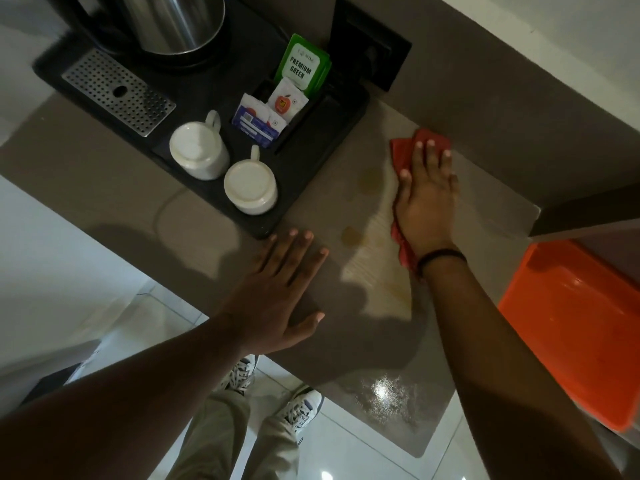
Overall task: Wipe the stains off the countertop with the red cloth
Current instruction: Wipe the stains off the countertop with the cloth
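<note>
Tray (311,161), black, is set at the left of the countertop (194,216), holding a kettle (173,22), two upturned cups (199,152), and sachets (273,109) stood in its rear slots; bare counter lies right of it up to the wall. Left hand (280,292) is laid flat and open at the front edge, beside stains (351,235). Red cloth (403,154) is pressed under the flat, spread right hand (427,202), long axis running front to back, its far end at the wall.
</note>
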